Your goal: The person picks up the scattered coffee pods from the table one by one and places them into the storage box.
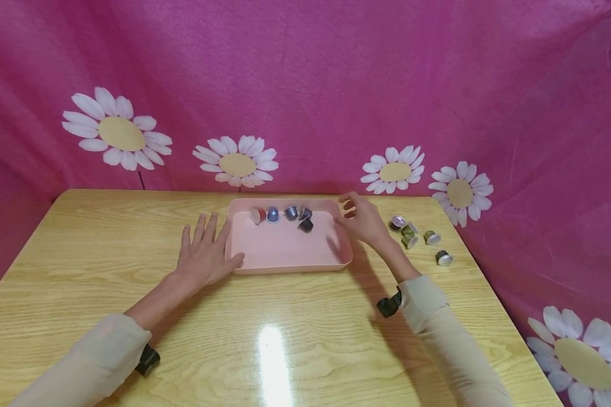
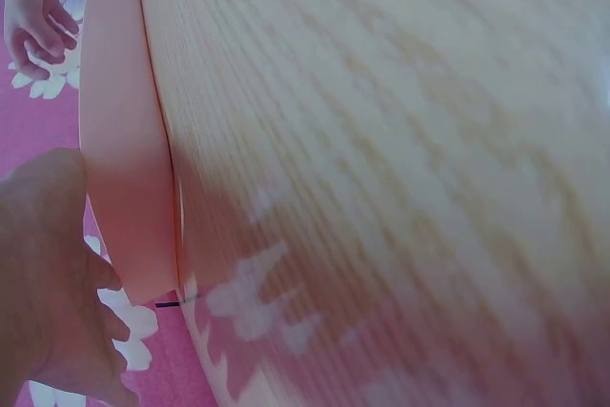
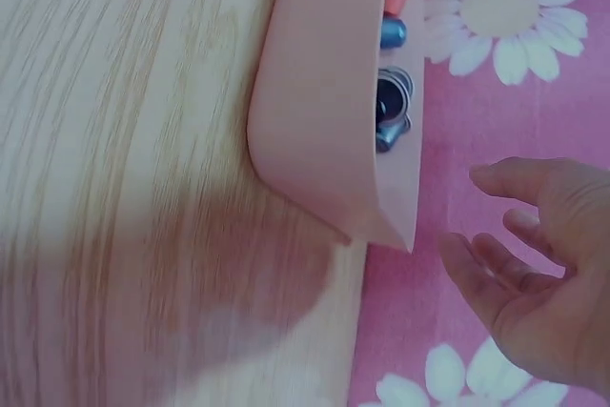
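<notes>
A shallow pink tray lies near the table's back edge. Along its far side sit several coffee capsules: a red one, a blue one, a grey-blue one, another dark one and a black one. My left hand rests at the tray's left end with fingers straight and spread, the thumb over the rim. Raised by the tray's right end, my right hand has loosely bent fingers and nothing between them; the right wrist view shows a gap between the fingertips.
Right of the tray, loose capsules lie on the wooden table: a dark purple one, green ones and a black one. A pink cloth with white flowers hangs behind the table and along its right side.
</notes>
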Motion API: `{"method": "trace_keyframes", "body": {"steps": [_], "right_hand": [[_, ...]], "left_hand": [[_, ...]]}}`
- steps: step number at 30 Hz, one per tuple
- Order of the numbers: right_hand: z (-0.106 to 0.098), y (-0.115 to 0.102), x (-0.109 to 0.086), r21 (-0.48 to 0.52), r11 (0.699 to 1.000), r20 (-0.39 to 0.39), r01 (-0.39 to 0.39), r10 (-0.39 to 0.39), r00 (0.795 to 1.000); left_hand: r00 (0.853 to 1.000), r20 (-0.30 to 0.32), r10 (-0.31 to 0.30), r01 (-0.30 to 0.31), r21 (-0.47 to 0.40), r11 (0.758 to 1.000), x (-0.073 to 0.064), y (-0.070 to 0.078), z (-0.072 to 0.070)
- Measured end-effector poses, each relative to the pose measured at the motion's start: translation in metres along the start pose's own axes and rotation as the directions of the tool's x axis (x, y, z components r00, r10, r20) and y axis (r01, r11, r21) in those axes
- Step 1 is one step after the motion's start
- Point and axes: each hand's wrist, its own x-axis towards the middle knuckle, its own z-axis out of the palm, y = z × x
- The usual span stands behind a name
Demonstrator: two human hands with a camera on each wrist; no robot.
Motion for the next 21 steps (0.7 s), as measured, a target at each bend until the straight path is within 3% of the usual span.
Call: {"method": "trace_keyframes", "body": {"steps": [9,21], "right_hand": [[-0.026,0.017,-0.019,0.021,1.000,-0.053,-0.011,0.012,0.999],[-0.064,0.048,-0.050,-0.030,0.996,-0.089,-0.079,0.076,0.993]], "left_hand": [[1.000,-0.001,-0.002,0.002,-0.001,1.000,0.000,0.001,0.001],[1.000,-0.002,0.007,-0.007,-0.001,1.000,0.000,0.000,0.001]]}}
